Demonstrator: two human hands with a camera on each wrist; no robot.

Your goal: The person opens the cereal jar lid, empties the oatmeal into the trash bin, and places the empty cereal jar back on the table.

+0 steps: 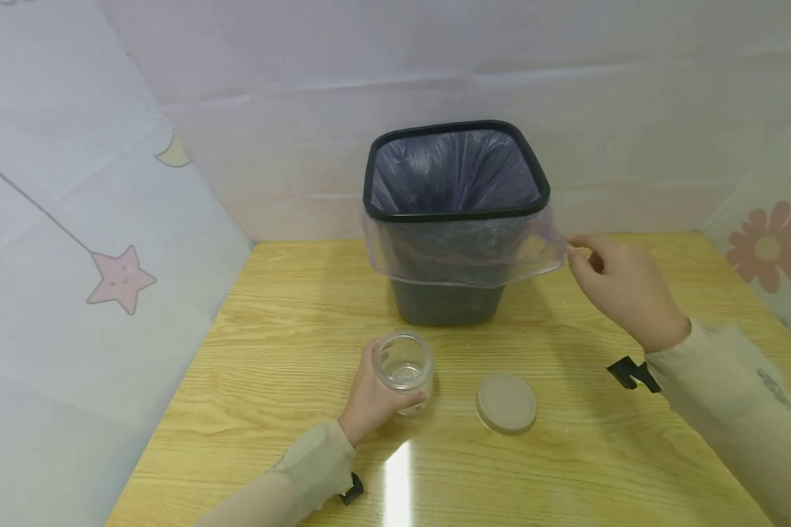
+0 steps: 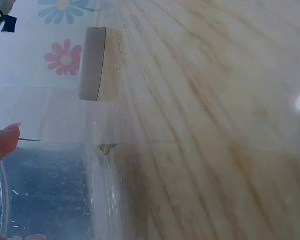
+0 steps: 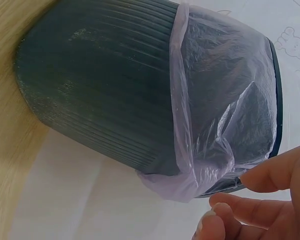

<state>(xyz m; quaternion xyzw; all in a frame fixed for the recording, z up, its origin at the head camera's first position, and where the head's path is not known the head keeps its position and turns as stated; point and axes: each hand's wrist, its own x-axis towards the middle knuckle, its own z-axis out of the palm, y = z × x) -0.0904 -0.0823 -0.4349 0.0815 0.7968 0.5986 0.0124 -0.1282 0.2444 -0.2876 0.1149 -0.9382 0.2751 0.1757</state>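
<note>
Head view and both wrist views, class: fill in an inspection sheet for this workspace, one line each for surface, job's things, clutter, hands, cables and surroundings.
Surface: wooden table, light grain, with a glare patch near the front edge.
Job's things: clear glass jar upright, open and looking empty; its round lid lies flat to its right, apart from it; dark bin at the back, with a translucent bag liner folded over its rim.
Clutter: nothing seen.
Hands: left hand grips the jar's side; right hand is at the liner's right edge, fingertips touching or about to pinch it.
Cables: nothing seen; black strap tabs at both wrists.
Surroundings: white sheets with star, moon and flower prints.
</note>
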